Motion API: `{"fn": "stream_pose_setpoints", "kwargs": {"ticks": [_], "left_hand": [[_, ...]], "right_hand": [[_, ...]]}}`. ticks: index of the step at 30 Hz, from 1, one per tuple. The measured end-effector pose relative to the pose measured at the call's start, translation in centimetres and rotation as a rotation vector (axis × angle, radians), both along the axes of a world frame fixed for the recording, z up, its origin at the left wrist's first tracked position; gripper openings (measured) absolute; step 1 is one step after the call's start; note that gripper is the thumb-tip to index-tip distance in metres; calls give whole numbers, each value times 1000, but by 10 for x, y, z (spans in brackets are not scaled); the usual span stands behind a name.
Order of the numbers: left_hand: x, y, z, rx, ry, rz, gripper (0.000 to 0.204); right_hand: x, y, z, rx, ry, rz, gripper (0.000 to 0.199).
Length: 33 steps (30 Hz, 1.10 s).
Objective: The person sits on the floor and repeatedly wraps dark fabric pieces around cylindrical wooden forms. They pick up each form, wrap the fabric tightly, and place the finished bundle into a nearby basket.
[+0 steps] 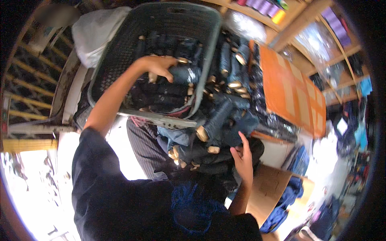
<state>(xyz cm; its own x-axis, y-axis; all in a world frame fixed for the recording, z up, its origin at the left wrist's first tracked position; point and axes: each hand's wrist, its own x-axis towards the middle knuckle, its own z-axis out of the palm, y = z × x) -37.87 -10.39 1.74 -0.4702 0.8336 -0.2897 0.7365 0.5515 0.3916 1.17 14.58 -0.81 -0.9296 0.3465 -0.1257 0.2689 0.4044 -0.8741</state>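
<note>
My left hand (158,66) reaches into a dark green plastic basket (207,24). Its thumb and fingers are round the end of a rolled denim bundle (186,74) with pale marks on it. More dark rolls with tan patches lie about it in the basket. On the right, my right hand (243,158) has its thumb and fingers apart. Its fingertips are at a dark blue denim roll (242,125), which is blurred; whether they press on it I cannot tell. Below and beside the basket, a heap of denim rolls (217,116) with tan patches spreads around my lap.
A taped orange-brown carton (291,88) stands right of the heap. An open cardboard box (267,188) with blue fabric is at the lower right. Wooden shelves (297,24) hold thread cones at the upper right. A white sack (96,34) leans by the basket's left side.
</note>
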Motion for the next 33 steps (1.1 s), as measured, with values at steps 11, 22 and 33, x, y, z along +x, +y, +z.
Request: {"fn": "stream_pose_setpoints", "kwargs": {"ticks": [11, 22, 33], "left_hand": [[214, 37, 113, 626, -728, 299, 55], [322, 133, -47, 552, 152, -162, 38], [309, 151, -87, 592, 254, -118, 19]], "right_hand": [[26, 23, 12, -509, 349, 8, 69], [107, 29, -29, -1293, 531, -434, 81], [123, 18, -35, -1201, 172, -238, 58]]}}
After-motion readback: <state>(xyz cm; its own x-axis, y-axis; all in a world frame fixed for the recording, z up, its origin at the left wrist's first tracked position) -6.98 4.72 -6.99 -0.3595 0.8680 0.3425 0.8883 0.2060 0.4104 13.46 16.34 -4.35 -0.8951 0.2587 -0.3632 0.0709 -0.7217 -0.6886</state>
